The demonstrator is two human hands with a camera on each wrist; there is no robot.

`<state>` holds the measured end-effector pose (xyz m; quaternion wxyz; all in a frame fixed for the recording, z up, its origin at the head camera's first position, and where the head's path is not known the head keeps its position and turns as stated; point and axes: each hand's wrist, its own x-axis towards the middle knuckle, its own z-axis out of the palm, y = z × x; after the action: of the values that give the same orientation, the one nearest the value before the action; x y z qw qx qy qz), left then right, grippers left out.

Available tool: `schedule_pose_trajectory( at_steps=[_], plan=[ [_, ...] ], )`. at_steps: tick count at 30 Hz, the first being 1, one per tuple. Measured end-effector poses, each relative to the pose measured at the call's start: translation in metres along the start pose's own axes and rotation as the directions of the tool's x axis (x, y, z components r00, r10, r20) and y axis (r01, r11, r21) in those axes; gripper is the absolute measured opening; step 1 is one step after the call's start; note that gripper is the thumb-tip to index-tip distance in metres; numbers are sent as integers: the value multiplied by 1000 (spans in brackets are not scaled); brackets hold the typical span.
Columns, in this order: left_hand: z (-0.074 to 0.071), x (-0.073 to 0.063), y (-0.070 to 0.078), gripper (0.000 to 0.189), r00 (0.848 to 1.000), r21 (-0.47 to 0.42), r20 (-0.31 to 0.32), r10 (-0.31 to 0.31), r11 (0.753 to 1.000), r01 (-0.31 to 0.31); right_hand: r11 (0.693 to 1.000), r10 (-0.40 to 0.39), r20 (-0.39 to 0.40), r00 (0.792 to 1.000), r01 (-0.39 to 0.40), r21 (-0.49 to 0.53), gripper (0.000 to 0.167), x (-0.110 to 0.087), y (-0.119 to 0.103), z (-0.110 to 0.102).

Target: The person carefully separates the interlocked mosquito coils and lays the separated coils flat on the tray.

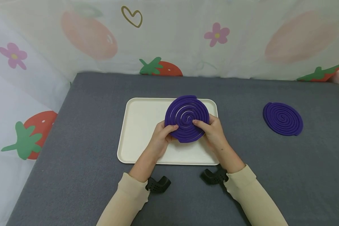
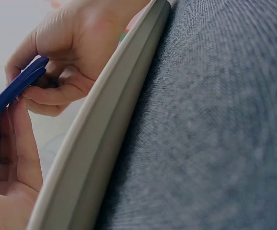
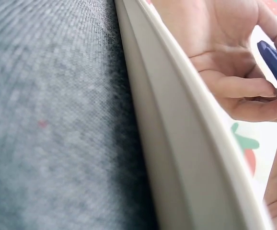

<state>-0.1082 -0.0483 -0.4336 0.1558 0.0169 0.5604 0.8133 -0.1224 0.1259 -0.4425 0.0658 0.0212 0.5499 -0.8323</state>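
Note:
Both hands hold a purple spiral coaster-like disc [image 1: 187, 110], tilted up over a white rectangular tray [image 1: 138, 131]. The left hand [image 1: 160, 137] pinches its lower left, thumb on the face and fingers behind. On the lower right, the right hand [image 1: 214, 131] grips it the same way, its thumb lying near the spiral's centre. Edge-on in the left wrist view, the disc [image 2: 14, 91] appears as a thin blue-purple strip between the two hands. Only a small part of the disc [image 3: 275, 69] shows in the right wrist view.
A second purple spiral disc [image 1: 283, 119] lies flat on the grey cloth-covered table [image 1: 243, 91] to the right of the tray. A pale curtain [image 1: 169, 37] printed with strawberries and flowers stands along the back and left edges. Black wrist cameras [image 1: 159, 184] sit below both hands.

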Motion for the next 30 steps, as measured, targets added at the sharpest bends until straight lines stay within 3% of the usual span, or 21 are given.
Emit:
schedule_pose_trajectory(
  at_steps=[11, 30],
  plan=[
    [0, 2, -5, 35, 990, 71, -139, 8, 997, 2, 996, -22, 62, 998, 27, -86, 38, -1, 1, 2],
    [1, 3, -4, 38, 989, 38, -144, -22, 999, 28, 1000, 0, 88, 996, -1, 5, 24, -1, -1, -1]
  ],
)
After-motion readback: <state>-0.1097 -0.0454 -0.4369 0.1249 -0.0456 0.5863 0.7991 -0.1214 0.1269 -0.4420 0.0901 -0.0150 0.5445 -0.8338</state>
